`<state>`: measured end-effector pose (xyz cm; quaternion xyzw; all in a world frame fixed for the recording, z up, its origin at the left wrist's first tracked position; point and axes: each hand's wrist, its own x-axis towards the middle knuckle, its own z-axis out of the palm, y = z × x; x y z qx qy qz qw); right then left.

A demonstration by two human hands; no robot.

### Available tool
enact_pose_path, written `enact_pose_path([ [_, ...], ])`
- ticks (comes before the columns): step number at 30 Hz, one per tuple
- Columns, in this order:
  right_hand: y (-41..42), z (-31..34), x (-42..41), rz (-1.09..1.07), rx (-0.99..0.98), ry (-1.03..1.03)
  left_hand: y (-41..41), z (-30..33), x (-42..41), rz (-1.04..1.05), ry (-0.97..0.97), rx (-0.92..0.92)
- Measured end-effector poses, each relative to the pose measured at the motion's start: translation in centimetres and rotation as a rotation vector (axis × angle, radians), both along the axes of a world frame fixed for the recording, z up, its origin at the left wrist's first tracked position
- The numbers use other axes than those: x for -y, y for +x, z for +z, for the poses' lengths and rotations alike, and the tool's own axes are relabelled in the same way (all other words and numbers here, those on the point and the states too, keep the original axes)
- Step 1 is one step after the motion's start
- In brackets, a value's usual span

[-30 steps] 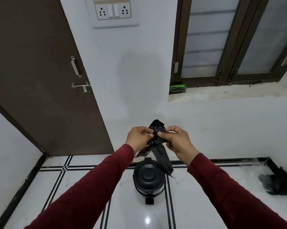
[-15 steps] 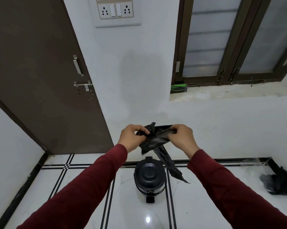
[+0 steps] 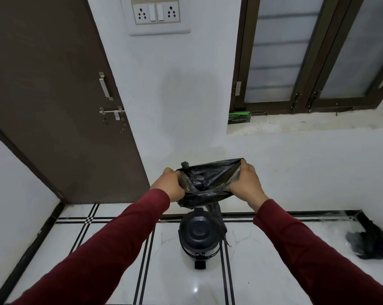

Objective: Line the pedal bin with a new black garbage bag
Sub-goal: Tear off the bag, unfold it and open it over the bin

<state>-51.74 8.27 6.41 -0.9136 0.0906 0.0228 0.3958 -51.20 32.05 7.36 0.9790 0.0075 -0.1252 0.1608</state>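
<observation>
A black garbage bag (image 3: 210, 183) is stretched between my two hands in front of the white wall. My left hand (image 3: 169, 186) grips its bunched left edge and my right hand (image 3: 246, 182) grips its right edge. A crumpled tail of the bag hangs down toward the floor. Below it stands the black pedal bin (image 3: 198, 237), lid shut, with its pedal at the near side.
A brown door (image 3: 54, 95) with a handle and bolt is at the left. A green and black box (image 3: 239, 118) lies on the window sill (image 3: 307, 124). A crumpled black bag (image 3: 365, 243) lies on the tiled floor at the right wall.
My hands have moved apart, spreading the bag from a folded wad into a wide stretched band. The hanging tail has swung back over the bin's right side.
</observation>
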Motion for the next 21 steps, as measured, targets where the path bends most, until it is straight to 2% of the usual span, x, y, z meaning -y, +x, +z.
enact_pose_path([
  [3, 0.2, -0.2, 0.5, -0.059, 0.026, 0.056, 0.1, -0.2, -0.6, 0.110, 0.002, -0.005],
  [6, 0.1, -0.6, 1.1, -0.180, 0.044, 0.148, -0.1, -0.6, -1.0, 0.206, -0.115, 0.146],
  [8, 0.1, -0.8, 1.2, -0.290, -0.031, 0.469, 0.0, -0.8, -0.9, 0.302, -0.316, 0.258],
  [10, 0.2, -1.1, 0.9, -0.331, -0.103, 0.768, 0.1, -0.9, -0.6, 0.378, -0.491, 0.284],
  [12, 0.3, -1.3, 0.0, -0.318, -0.067, 0.847, 0.3, -0.8, -0.4, 0.347, -0.557, 0.282],
  [13, 0.3, -1.1, -0.4, -0.298, -0.023, 0.814, 0.4, -0.7, -0.3, 0.294, -0.558, 0.260],
  [14, 0.3, -0.9, -0.6, -0.228, 0.032, 0.691, 0.5, -0.6, -0.2, 0.229, -0.534, 0.222],
  [16, 0.2, -0.1, -0.6, 0.058, 0.067, 0.269, 0.8, -0.4, -0.3, 0.105, -0.401, 0.138],
  [18, 0.4, 0.5, -0.4, 0.272, -0.048, -0.117, 1.1, 0.0, -0.7, 0.035, -0.181, 0.092],
  [20, 0.9, 0.4, -0.1, 0.286, -0.168, -0.407, 1.1, 0.0, -0.9, 0.010, -0.007, 0.060],
  [21, 1.0, 0.3, 0.0, 0.250, -0.194, -0.478, 1.0, 0.0, -0.9, 0.007, 0.045, 0.054],
])
